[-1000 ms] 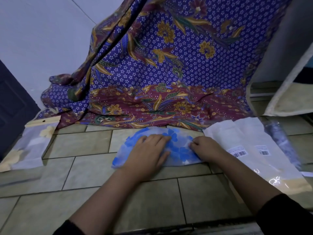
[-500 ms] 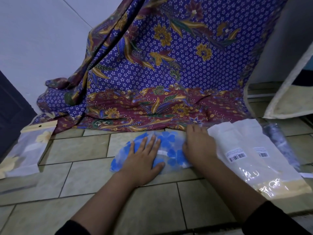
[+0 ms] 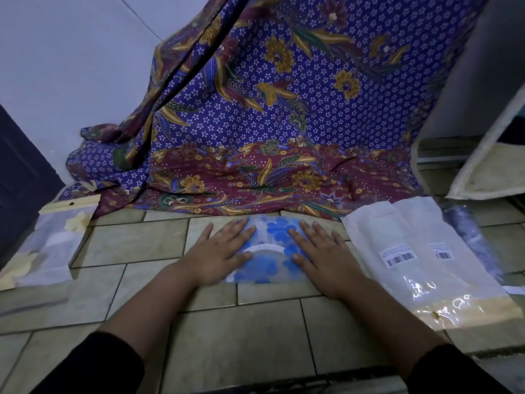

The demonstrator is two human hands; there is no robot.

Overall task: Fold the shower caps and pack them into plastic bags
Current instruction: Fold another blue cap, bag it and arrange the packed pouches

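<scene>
A translucent shower cap [image 3: 270,251] with blue flowers lies folded and flat on the tiled floor in front of me. My left hand [image 3: 218,251] rests palm down on its left part, fingers spread. My right hand [image 3: 318,254] lies flat on its right part, fingers spread too. Between the two hands the cap's white elastic rim shows. Neither hand grips anything. A stack of clear plastic bags [image 3: 420,260] with barcode labels lies just right of my right hand.
A purple and maroon flowered cloth [image 3: 270,123] hangs behind the cap and pools on the floor. At the left lies a packed bag [image 3: 48,245] with a yellow-patterned cap. A dark door stands far left, a pale board [image 3: 488,166] leans far right.
The cap is folded narrower than before. My left hand slid left and my right hand came down flat on the cap's right part, both pressing it.
</scene>
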